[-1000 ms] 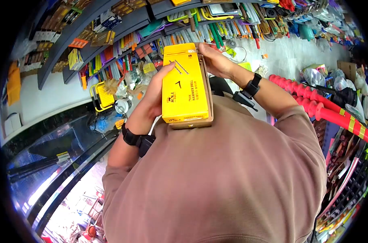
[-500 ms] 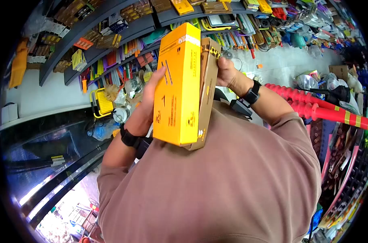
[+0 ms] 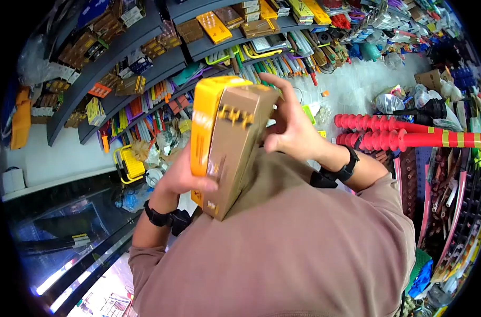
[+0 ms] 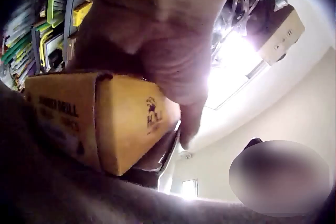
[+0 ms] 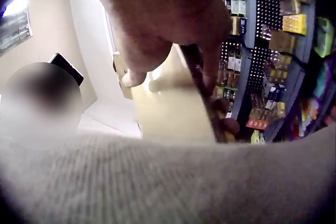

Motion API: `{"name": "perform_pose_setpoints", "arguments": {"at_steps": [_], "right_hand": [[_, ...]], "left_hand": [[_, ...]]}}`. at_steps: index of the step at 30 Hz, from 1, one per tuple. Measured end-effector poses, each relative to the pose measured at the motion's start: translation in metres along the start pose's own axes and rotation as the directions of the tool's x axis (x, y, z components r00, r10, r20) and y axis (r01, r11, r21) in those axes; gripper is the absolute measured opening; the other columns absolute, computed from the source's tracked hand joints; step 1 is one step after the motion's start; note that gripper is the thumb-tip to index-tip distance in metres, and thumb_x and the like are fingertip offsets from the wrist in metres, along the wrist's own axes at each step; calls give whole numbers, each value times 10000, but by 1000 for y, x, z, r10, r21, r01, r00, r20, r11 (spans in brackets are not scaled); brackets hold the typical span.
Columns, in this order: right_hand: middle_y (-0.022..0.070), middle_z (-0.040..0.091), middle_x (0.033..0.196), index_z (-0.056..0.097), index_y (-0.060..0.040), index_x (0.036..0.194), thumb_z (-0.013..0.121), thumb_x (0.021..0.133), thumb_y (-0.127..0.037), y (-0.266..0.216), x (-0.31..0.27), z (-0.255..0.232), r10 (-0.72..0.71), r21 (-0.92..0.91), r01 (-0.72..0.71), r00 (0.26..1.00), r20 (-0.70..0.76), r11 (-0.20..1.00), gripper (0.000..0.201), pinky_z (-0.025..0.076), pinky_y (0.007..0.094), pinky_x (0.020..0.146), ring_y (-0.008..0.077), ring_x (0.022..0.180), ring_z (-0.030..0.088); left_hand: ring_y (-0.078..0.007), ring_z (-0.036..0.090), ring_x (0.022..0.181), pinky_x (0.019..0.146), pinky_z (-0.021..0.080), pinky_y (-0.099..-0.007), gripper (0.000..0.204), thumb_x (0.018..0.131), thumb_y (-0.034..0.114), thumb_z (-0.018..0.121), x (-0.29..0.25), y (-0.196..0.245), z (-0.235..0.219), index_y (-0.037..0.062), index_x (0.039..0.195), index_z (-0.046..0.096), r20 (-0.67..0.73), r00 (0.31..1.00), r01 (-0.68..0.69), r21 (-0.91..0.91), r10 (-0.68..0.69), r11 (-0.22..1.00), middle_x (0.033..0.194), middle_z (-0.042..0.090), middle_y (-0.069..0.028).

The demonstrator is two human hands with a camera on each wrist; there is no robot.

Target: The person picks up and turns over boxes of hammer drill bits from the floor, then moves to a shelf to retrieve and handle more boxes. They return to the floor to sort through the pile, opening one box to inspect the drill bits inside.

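Note:
A yellow cardboard box [image 3: 200, 132] and a brown cardboard box [image 3: 235, 153] lie side against side, tilted, in front of my chest. My left hand [image 3: 179, 174] grips the pair from the left, its thumb across onto the brown side. The left wrist view shows "drill" lettering on the yellow box [image 4: 131, 124]. At the right of the boxes, my right hand [image 3: 298, 132] has its fingers and thumb spread. In the right wrist view, the right hand's thumb and fingers [image 5: 210, 61] come to opposite edges of a pale box face [image 5: 170, 100].
Shelves [image 3: 219, 45] of boxed and hanging goods run along the far side. Red ribbed poles [image 3: 399, 138] jut in from the right. A dark glass-topped counter [image 3: 66, 211] stands at left, with a yellow basket-like item [image 3: 130, 165] beyond it.
The boxes have turned, so the brown one now faces up more and the yellow one is at the left. My left thumb has moved onto the brown side; my right fingers have spread.

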State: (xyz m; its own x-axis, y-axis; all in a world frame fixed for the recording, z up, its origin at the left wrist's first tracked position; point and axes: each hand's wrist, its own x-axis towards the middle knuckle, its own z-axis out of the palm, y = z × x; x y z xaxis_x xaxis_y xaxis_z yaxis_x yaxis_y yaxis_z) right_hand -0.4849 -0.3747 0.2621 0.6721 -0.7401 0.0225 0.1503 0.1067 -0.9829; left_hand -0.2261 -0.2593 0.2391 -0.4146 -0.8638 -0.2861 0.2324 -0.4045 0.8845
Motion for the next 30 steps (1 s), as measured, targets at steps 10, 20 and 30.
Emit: {"name": "perform_pose_setpoints", "arguments": {"at_steps": [10, 20, 30], "right_hand": [[252, 435, 1422, 383, 27, 1418, 908, 663, -412, -25, -1, -64, -547, -331, 753, 647, 531, 569, 1019, 434, 487, 986, 390, 1222, 468], [212, 551, 1255, 239, 20, 1469, 950, 589, -410, -43, -18, -153, -436, -180, 553, 785, 440, 814, 1210, 534, 460, 868, 399, 1074, 633], [211, 568, 1256, 330, 38, 1402, 927, 654, -355, -41, -19, -216, -477, 90, 497, 745, 467, 863, 1035, 520, 449, 895, 384, 1082, 623]], "left_hand": [[-263, 523, 1292, 1099, 373, -408, 783, 755, 308, 795, 58, 12, 42, 35, 1414, 473, 199, 974, -100, -39, 106, 994, 1409, 540, -147], [-222, 517, 1298, 1100, 392, -380, 563, 964, 260, 628, 143, 31, 117, 19, 1434, 436, 88, 976, 214, -520, -198, 827, 1393, 547, -145], [-178, 509, 1248, 1085, 379, -370, 770, 792, 323, 851, 182, -14, 126, 21, 1381, 458, 134, 981, -128, -104, 141, 986, 1346, 545, -103]]}}
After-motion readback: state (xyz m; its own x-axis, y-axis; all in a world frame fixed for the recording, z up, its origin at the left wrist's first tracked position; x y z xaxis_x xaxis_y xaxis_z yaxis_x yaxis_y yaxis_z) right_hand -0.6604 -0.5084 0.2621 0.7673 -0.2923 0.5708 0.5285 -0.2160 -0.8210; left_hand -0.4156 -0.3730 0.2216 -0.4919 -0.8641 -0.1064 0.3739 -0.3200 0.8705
